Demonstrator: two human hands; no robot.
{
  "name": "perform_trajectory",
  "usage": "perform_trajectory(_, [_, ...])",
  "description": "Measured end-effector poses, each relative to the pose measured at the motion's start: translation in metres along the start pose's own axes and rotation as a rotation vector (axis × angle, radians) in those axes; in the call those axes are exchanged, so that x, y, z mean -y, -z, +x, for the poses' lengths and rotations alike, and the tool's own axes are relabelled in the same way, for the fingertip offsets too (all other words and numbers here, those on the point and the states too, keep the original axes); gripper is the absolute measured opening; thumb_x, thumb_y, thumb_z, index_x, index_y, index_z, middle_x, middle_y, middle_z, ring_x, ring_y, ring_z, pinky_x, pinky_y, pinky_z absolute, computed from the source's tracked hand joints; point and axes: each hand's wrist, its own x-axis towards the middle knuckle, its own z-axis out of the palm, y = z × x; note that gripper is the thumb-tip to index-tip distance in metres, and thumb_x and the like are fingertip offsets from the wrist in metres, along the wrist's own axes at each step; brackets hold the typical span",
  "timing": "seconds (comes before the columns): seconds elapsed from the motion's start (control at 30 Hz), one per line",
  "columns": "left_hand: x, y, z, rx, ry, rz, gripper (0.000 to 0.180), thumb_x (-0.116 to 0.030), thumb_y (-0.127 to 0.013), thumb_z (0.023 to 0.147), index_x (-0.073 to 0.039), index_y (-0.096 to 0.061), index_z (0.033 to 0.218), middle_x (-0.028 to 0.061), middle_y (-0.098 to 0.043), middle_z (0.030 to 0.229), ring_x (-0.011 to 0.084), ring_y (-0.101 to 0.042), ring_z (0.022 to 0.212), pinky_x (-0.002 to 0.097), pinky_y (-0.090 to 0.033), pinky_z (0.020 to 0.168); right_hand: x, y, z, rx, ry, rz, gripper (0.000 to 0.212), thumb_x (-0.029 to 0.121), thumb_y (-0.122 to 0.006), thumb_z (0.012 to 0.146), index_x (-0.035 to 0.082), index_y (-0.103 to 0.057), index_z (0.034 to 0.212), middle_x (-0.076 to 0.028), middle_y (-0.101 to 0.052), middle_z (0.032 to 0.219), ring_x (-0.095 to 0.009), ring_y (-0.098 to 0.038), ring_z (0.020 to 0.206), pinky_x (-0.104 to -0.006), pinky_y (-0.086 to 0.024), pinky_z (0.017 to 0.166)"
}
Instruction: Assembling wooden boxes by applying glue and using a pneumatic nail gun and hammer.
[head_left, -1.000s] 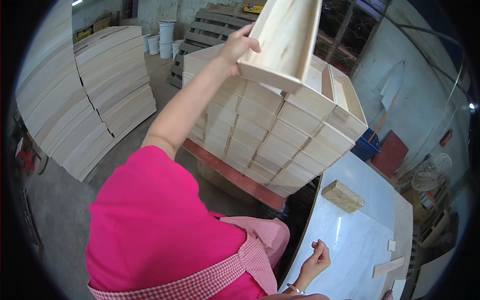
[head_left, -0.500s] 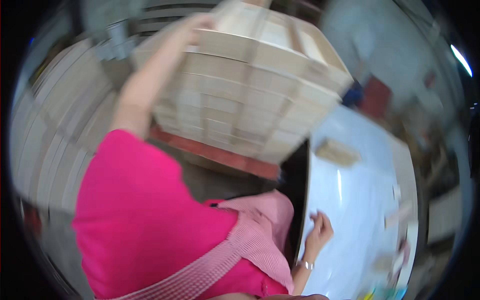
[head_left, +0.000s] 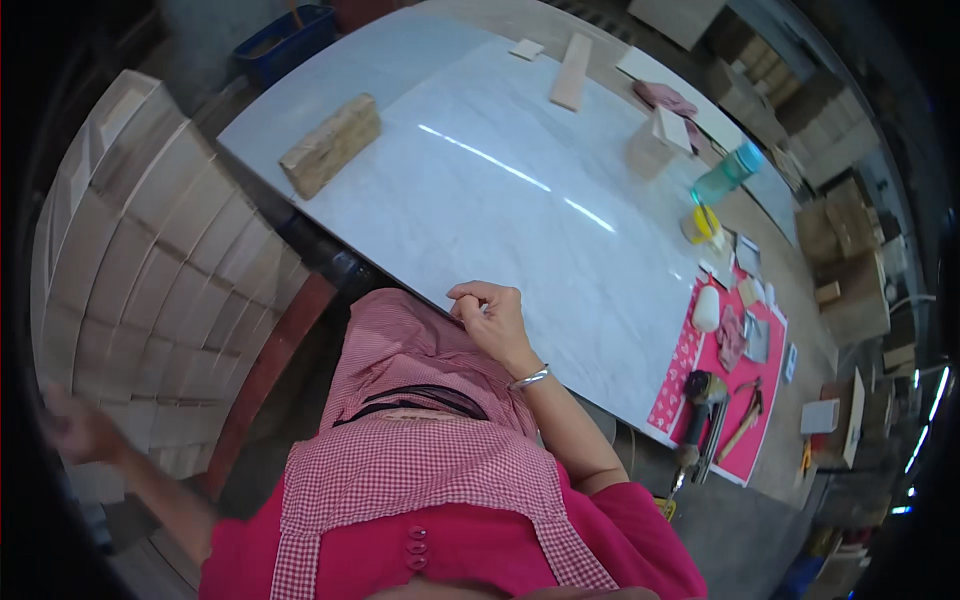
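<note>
My left hand [head_left: 75,425], smeared by motion, is at the far left beside a tall stack of pale wooden boxes [head_left: 150,255]. Its fingers are too blurred to read, and I cannot tell whether it touches the stack. My right hand [head_left: 490,320], with a silver bangle on its wrist, rests at the near edge of the glossy white marble-patterned table [head_left: 480,230]. Its fingers are loosely curled in, and nothing shows in them. A rough wooden block [head_left: 332,145] lies near the table's left edge.
A red base [head_left: 268,370] supports the boxes. On the right, a pink cloth [head_left: 745,455] carries a power tool [head_left: 703,405], a hammer [head_left: 742,425] and a white bottle [head_left: 706,310]. Behind these are a teal bottle [head_left: 725,175] and a yellow-lidded jar [head_left: 700,225]. A blue bin [head_left: 285,50] stands far left.
My view has swung right toward the table. My left arm, stretched over the top of the stack before, is now lower at its side. My right hand stays near the table edge, fingers more curled.
</note>
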Motion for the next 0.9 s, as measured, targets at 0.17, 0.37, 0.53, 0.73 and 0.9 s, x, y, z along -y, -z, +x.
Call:
perform_trajectory(0.17, [-0.293, -0.096, -0.149, 1.003, 0.676, -0.913, 0.038, -0.013, -0.049, 0.098, 0.0, -0.052, 0.133, 0.0144, -0.054, 0.135, 0.0237, -0.051, 0.125, 0.0372, -0.039, 0.107, 0.009, -0.003, -0.005, -0.205, 0.197, 0.01, 0.015, 0.003, -0.061, 0.087, -0.005, -0.071, 0.095, -0.014, -0.072, 0.085, -0.016, -0.067, 0.075, -0.0273, -0.052, 0.07])
perform_trajectory(0.37, [-0.439, -0.14, -0.208, 1.261, 1.407, -1.632, 0.042, -0.021, -0.052, 0.098, 0.0, -0.05, 0.135, 0.013, -0.044, 0.144, 0.019, -0.039, 0.135, 0.0362, -0.026, 0.113, 0.007, -0.004, 0.003, -0.491, 0.424, -0.175, 0.018, 0.0, -0.058, 0.09, -0.003, -0.069, 0.104, -0.016, -0.072, 0.09, -0.022, -0.069, 0.078, -0.029, -0.053, 0.073])
perform_trajectory(0.53, [-0.448, -0.15, -0.242, 1.341, 0.692, -1.545, 0.04, -0.021, -0.054, 0.098, 0.0, -0.053, 0.132, 0.0137, -0.047, 0.14, 0.0192, -0.043, 0.132, 0.036, -0.031, 0.11, -0.021, 0.014, -0.019, -0.539, 0.268, -0.078, 0.019, -0.001, -0.057, 0.091, -0.002, -0.068, 0.106, -0.016, -0.072, 0.089, -0.021, -0.07, 0.076, -0.0297, -0.054, 0.072])
perform_trajectory(0.73, [-0.455, -0.123, -0.269, 1.664, 0.603, -1.424, 0.033, -0.022, -0.057, 0.098, -0.001, -0.058, 0.124, 0.0087, -0.06, 0.119, 0.0164, -0.059, 0.11, 0.0298, -0.045, 0.094, -0.034, 0.041, -0.053, -0.609, 0.073, -0.11, 0.026, 0.0, -0.055, 0.093, -0.001, -0.065, 0.116, -0.018, -0.072, 0.09, -0.019, -0.071, 0.078, -0.0292, -0.055, 0.071])
perform_trajectory(0.9, [-0.455, -0.11, -0.268, 2.0, 0.894, -1.48, 0.023, -0.022, -0.059, 0.098, -0.003, -0.062, 0.11, 0.002, -0.065, 0.097, 0.0114, -0.063, 0.089, 0.0258, -0.05, 0.079, -0.026, 0.04, -0.05, -0.611, 0.041, -0.131, 0.032, 0.006, -0.055, 0.091, 0.005, -0.063, 0.123, -0.022, -0.066, 0.081, -0.032, -0.068, 0.068, -0.0385, -0.051, 0.061])
